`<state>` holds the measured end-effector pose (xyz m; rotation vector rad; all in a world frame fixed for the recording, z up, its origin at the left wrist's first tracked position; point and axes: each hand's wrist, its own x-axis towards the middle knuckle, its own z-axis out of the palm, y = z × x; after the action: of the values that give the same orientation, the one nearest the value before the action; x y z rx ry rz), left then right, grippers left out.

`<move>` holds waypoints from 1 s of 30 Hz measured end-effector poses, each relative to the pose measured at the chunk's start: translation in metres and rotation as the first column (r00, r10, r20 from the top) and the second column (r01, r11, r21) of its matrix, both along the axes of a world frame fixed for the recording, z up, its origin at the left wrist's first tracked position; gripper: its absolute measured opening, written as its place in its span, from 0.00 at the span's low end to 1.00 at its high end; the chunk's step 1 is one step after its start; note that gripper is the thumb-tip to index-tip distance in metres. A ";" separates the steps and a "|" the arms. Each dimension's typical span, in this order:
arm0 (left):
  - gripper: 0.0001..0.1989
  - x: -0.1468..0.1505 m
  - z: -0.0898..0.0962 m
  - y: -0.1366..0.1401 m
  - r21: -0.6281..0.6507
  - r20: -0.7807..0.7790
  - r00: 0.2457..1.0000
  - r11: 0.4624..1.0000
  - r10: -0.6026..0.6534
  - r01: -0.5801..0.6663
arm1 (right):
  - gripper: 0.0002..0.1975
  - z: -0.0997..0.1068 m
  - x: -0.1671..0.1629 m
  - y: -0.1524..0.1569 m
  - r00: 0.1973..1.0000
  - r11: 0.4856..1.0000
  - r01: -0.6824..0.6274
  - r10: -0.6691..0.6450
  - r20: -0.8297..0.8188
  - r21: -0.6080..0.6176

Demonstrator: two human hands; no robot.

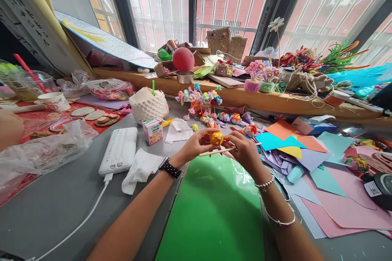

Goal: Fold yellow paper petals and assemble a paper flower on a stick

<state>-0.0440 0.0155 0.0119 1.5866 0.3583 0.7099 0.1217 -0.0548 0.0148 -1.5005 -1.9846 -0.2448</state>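
Above the far end of a green board [211, 212], my left hand [199, 142] grips a yellow-orange folded paper flower [216, 138] between thumb and fingers. My right hand [245, 149] is closed around a thin wooden stick [214, 152], which points left beneath the flower. Its fingertips also meet the flower's right side; whether they pinch a petal is hidden. Just beyond my hands lie several multicoloured paper flowers [235, 118]. A bunch of small pastel flowers [199, 100] stands behind them.
Coloured paper sheets [346, 200] spread over the right side. To the left are a white power bank [118, 151] with a cable, crumpled tissue [141, 169], a small drink carton [153, 131] and a foam-netted coconut [149, 105]. Crafts and a red ball [183, 59] line the windowsill.
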 end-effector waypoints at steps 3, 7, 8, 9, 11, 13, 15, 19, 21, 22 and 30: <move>0.22 0.000 -0.003 0.001 -0.024 0.021 1.000 1.000 -0.018 0.018 | 0.08 -0.001 0.000 0.000 0.999 1.000 -0.007 0.007 0.031 0.010; 0.19 0.000 -0.005 0.002 0.020 -0.072 0.997 0.999 -0.030 0.031 | 0.08 -0.004 0.002 0.000 0.993 1.000 -0.004 0.003 0.119 0.008; 0.19 0.000 -0.005 0.001 0.048 -0.116 0.993 0.998 -0.026 0.032 | 0.08 -0.004 0.003 0.000 0.989 1.000 0.004 -0.004 0.145 0.004; 0.18 0.000 -0.004 0.001 0.077 -0.158 0.987 0.997 -0.020 0.033 | 0.08 -0.005 0.004 0.000 0.986 1.000 0.013 -0.012 0.167 -0.002; 0.17 -0.001 -0.003 -0.001 0.112 -0.214 0.977 0.993 -0.024 0.049 | 0.07 -0.006 0.005 0.001 0.980 0.999 0.030 -0.026 0.197 -0.013; 0.18 -0.001 -0.002 -0.002 0.098 -0.211 0.976 0.992 -0.051 0.073 | 0.08 -0.007 0.005 0.001 0.980 0.999 0.039 -0.037 0.195 -0.006; 0.21 0.000 -0.003 -0.003 0.061 -0.165 0.984 0.995 -0.064 0.075 | 0.09 -0.007 0.004 0.002 0.986 0.999 0.047 -0.048 0.157 0.013; 0.27 0.002 -0.004 -0.002 -0.022 -0.065 0.998 1.000 0.001 -0.003 | 0.10 -0.004 0.003 0.002 0.998 0.998 0.059 -0.059 0.021 0.013; 0.28 0.003 -0.004 0.000 -0.084 -0.034 0.997 0.994 0.069 -0.071 | 0.10 -0.002 0.003 0.002 0.997 0.999 0.039 -0.039 -0.064 0.001; 0.27 0.003 -0.003 0.000 -0.123 -0.018 0.994 0.987 0.103 -0.105 | 0.10 -0.002 0.004 0.002 0.994 1.000 0.025 -0.026 -0.106 -0.006; 0.23 0.000 -0.001 0.008 -0.296 0.115 0.961 0.932 0.250 -0.207 | 0.13 0.000 0.006 0.003 0.930 0.995 0.084 -0.098 -0.354 -0.055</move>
<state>-0.0440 0.0240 0.0110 1.2237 0.5157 0.9107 0.1280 -0.0519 0.0153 -1.5394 -1.6419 0.0299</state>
